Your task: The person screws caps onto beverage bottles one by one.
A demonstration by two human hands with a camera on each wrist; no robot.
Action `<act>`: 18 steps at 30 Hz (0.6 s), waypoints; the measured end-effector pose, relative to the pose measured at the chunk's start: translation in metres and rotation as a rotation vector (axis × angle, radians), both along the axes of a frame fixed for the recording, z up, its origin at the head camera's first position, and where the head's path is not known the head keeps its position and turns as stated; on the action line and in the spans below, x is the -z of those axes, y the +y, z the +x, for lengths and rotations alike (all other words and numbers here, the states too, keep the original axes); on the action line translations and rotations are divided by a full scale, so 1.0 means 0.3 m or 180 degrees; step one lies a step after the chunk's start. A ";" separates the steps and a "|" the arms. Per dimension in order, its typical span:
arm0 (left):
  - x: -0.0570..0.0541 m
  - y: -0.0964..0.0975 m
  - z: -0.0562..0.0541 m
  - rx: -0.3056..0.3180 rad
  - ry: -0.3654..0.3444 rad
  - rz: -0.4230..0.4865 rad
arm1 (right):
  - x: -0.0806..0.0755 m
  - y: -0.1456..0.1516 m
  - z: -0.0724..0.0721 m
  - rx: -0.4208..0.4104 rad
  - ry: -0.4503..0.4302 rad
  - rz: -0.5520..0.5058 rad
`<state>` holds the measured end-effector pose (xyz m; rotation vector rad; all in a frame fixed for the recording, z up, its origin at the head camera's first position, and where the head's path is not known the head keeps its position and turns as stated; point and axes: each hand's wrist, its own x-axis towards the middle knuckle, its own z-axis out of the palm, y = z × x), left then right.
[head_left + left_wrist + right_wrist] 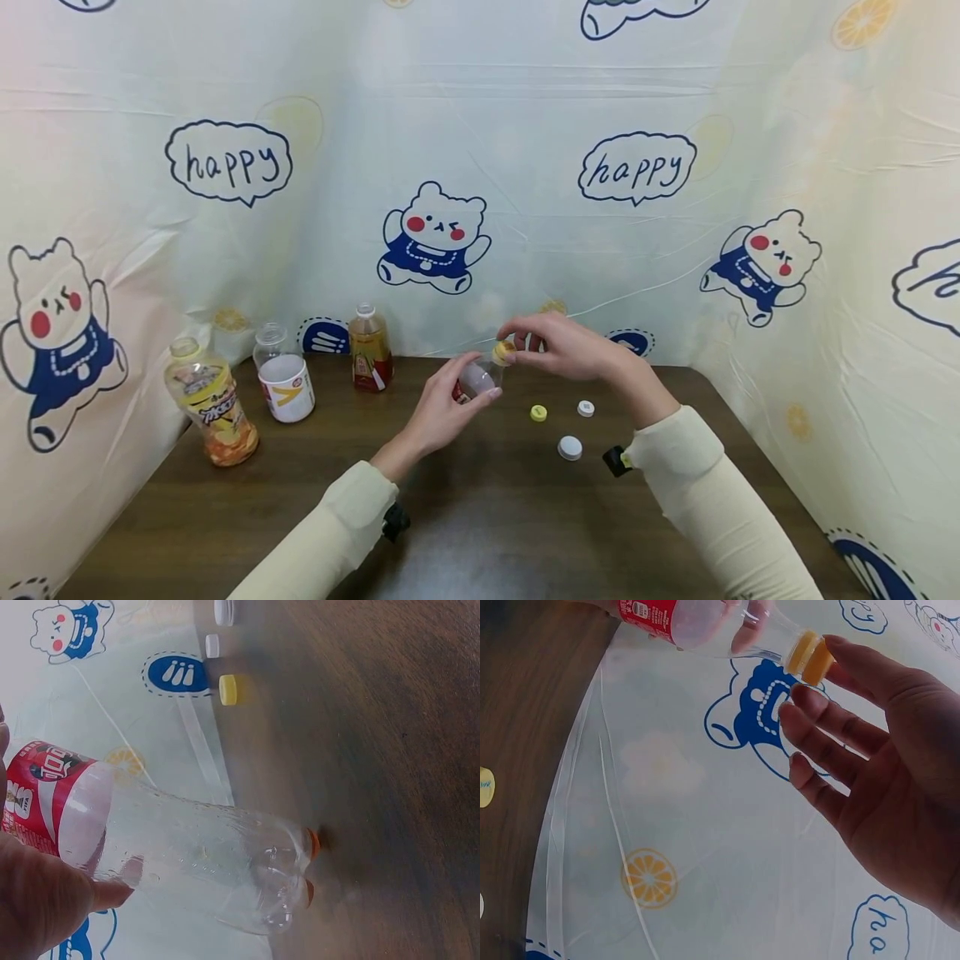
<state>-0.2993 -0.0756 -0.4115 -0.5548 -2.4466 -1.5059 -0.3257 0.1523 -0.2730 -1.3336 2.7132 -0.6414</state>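
In the head view my left hand (441, 407) grips a clear plastic bottle (199, 847) round its red label (52, 784). The bottle is tilted, its base toward the tabletop in the left wrist view, and no liquid shows inside. At its mouth, my right hand (558, 346) pinches an orange-yellow cap (817, 663) between thumb and forefinger, while the other fingers are loosely bent beside it. Just below the neck, an orange-yellow ring (800, 651) shows next to the cap.
A yellow-labelled bottle (212, 404), a white-labelled bottle (288, 388) and a brown-labelled bottle (371, 350) stand uncapped at left. Loose on the dark table (480, 533) lie a yellow cap (538, 412), a small white cap (586, 408) and a larger white cap (570, 447). A printed curtain (525, 100) hangs behind.
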 end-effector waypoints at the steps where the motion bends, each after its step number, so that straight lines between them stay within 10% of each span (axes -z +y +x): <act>1: -0.001 0.001 0.000 0.0002 0.0001 -0.0002 | 0.001 -0.001 -0.002 -0.0024 0.0034 -0.0013; 18: 0.007 0.013 -0.001 0.0061 0.0130 -0.0090 | 0.014 -0.021 0.005 0.0441 0.0544 0.0319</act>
